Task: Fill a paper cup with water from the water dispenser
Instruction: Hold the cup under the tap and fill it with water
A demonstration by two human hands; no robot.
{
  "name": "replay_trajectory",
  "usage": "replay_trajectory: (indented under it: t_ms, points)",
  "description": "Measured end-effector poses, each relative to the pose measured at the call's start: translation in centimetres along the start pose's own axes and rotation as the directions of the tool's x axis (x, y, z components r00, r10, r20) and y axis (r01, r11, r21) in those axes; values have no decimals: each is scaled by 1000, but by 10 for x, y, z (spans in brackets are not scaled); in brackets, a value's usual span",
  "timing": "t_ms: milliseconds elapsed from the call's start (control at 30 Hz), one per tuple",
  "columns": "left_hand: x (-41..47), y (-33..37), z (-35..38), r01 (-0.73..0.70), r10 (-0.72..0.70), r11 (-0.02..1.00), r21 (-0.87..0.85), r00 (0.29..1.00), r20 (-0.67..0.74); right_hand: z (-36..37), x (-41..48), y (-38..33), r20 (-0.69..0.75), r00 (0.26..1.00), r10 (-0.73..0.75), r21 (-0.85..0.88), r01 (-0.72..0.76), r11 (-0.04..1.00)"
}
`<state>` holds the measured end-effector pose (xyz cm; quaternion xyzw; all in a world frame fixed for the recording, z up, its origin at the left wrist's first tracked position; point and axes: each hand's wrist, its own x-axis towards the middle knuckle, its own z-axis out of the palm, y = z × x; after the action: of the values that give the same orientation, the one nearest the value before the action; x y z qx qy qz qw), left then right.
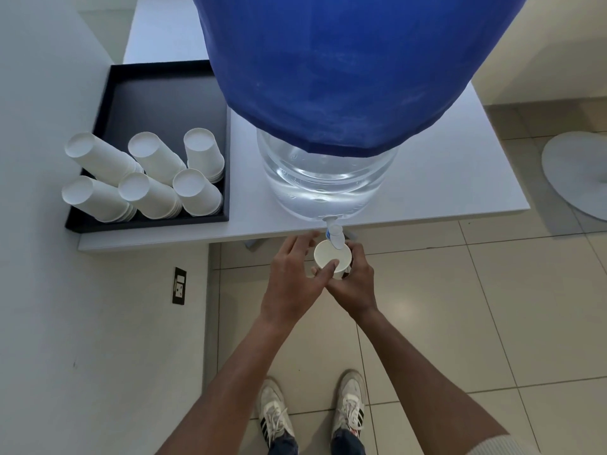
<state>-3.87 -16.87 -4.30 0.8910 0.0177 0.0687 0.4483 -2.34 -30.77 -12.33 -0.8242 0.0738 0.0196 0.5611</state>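
Note:
A large clear water bottle (325,178) under a blue cloth cover (341,67) stands on a white table (443,192). Its small white tap (335,235) juts over the table's front edge. A white paper cup (330,254) is held upright right under the tap, off the table. My right hand (356,284) wraps the cup from the right side and below. My left hand (292,277) is beside it with fingers spread, its thumb resting on the cup's near rim. The cup's inside looks white; I cannot tell whether water is in it.
A black tray (164,103) on the table's left holds several stacks of upturned white paper cups (144,175). A white wall with a dark socket plate (179,285) stands to the left. Tiled floor and my shoes (312,412) lie below. A round white base (578,172) sits far right.

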Motion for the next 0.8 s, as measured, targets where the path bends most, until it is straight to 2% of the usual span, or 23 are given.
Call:
replay_trajectory:
  t_ms: [133,233,400,567,800]
  points:
    - [11,7,2,-157,156,987,22,987,31,1,9,-4,-6,1000,-12,24,12,1000]
    - [19,6,5,-262,259,956,136,965,38,0,11,-9,-14,1000,-15,48,16,999]
    - [26,6,4,-342,338,900,271,939,65,3,16,-15,-21,1000,-22,58,23,998]
    - [33,7,0,-357,349,897,261,934,78,7,17,-15,-34,998,-44,72,47,996]
    - [47,11,-3,-287,279,934,214,958,68,9,16,-15,-58,996,-66,63,70,996]
